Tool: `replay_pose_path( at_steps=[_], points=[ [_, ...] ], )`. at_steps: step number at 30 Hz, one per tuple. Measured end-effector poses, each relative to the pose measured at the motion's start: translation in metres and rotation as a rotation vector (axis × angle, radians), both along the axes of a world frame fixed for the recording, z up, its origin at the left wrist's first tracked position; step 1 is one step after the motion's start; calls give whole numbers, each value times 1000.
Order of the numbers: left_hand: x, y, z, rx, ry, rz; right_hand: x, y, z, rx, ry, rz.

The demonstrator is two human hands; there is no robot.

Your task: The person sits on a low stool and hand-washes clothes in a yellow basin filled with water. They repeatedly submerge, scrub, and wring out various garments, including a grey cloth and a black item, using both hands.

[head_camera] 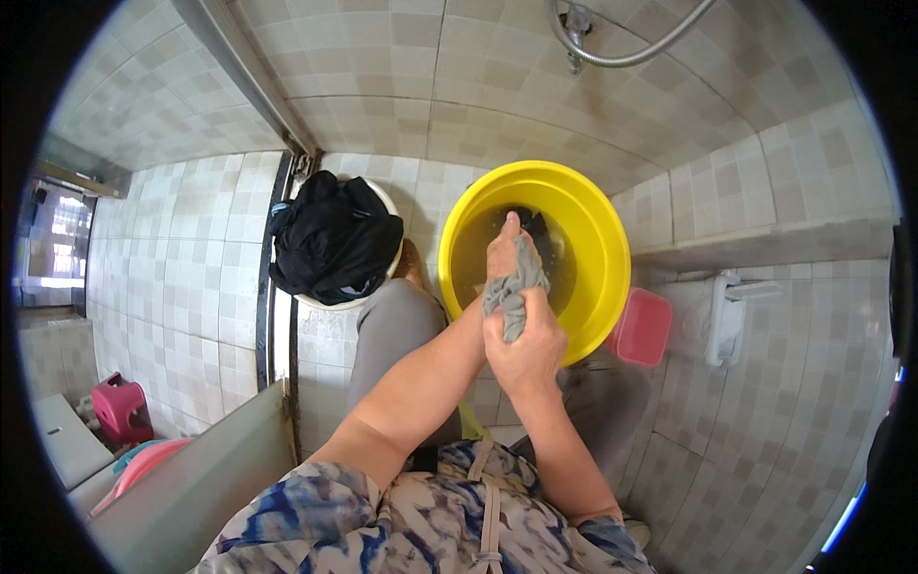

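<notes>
A wrung-up grey cloth [518, 283] is held over a yellow plastic tub [601, 265]. My right hand [527, 348] clenches its near end. The far end lies against my left hand [504, 251], which has its thumb stretched forward and grips the cloth there; some of its fingers are hidden. Murky water [470, 244] stands in the tub, and a dark piece of fabric [534, 219] shows in it beyond my left hand. To the left, a white basin [391, 201] is heaped with black clothes [337, 237].
A red plastic container [645, 326] stands right of the tub. A metal shower hose [638, 57] hangs from the tiled wall. Leftward are a door track [283, 344], a frosted glass panel [208, 488] and a pink stool [122, 409]. A white fixture [728, 319] is at the right.
</notes>
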State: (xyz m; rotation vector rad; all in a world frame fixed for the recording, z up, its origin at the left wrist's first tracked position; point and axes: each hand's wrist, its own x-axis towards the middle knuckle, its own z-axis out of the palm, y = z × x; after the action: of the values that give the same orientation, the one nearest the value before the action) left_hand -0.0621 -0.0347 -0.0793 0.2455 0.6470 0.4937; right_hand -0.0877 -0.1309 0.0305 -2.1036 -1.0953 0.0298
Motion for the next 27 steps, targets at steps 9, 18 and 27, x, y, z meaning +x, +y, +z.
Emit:
replay_pose_path(
  at_steps=[9,18,27],
  points=[
    [4,-30,60,-83,20,-244,88,11,-29,-25,10,-417],
    [12,-32,53,-235,-288,-363,88,-6,-17,113,110,-401],
    [9,-43,56,-36,17,-200,75,-5,-30,-44,38,-341]
  ],
)
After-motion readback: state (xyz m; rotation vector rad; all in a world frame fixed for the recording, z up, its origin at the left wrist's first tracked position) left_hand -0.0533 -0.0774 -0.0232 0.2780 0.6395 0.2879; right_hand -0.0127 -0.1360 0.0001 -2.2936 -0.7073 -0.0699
